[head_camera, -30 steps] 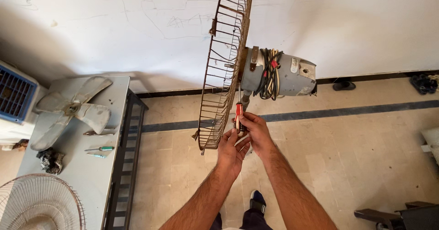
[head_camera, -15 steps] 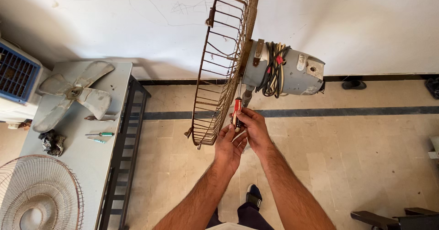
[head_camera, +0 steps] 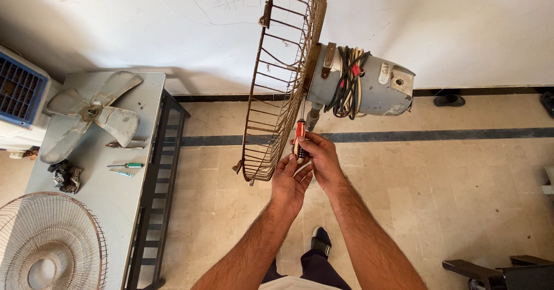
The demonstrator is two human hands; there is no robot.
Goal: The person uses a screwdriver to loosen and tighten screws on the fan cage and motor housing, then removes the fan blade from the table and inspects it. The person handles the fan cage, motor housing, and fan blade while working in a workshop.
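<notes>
Your right hand (head_camera: 323, 157) has its fingers clamped round the red handle of a screwdriver (head_camera: 299, 135), shaft pointing up toward the neck just under the grey motor housing (head_camera: 369, 85) of the fan. Your left hand (head_camera: 290, 180) sits just beside it, fingers loosely curled, fingertips touching the tool's lower end and the bottom rim of the rusty rear guard (head_camera: 283, 82); whether it truly grips anything you cannot tell from here.

The fan stands out in the room on the tiled floor (head_camera: 461, 180), well apart from the grey table (head_camera: 124, 192) at your left. Judge it top-heavy: the motor is a dense metal lump, while the guard is thin wire, stiff but springy, rough with rust and likely to snag skin. Steady it by the neck or the housing, not by the wires. The screwdriver is light and rigid; its plastic handle should hold well in a dry palm.

The housing is a pale grey cylinder with a dark cable (head_camera: 346, 82) coiled round it and bound with red tape. On the table, a detached fan blade (head_camera: 86, 114) lies near the far edge, a small green screwdriver (head_camera: 128, 165) toward the middle, and a silver front guard (head_camera: 49, 244) overhangs the near left corner
</notes>
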